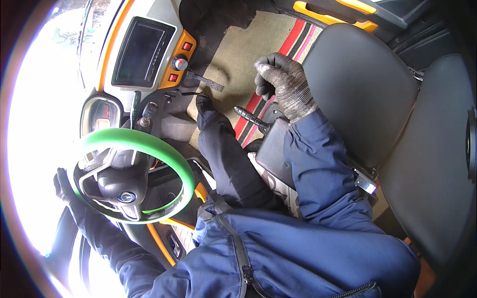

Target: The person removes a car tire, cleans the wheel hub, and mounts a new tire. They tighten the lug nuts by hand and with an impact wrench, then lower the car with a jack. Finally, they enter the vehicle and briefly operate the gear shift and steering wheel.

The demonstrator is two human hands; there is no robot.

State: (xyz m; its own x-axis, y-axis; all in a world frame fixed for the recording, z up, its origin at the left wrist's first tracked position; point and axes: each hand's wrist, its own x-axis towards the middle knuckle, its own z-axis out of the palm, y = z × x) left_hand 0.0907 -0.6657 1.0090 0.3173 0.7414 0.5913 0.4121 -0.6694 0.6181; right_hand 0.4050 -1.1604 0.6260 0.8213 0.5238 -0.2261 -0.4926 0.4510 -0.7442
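Note:
My right hand (287, 85), in a worn grey glove, is raised above the floor mat beside the passenger seat. Its fingers are curled in, and nothing shows in them. Just below it, a black hand lever with a ribbed grip (250, 117) sticks out of the centre console; the hand is apart from it. At the far left my left hand (63, 186), gloved and dark against the glare, is by the outer side of the green-covered steering wheel (171, 164). Its fingers look stretched out; whether it touches the rim is hard to tell.
Ahead is a dashboard screen (144, 52), with a round knob (180, 63) and red switches beside it. A key fob (148, 111) hangs near the wheel. A pedal (214, 86) stands over the striped mat (253, 44). Dark seats (355, 94) fill the right.

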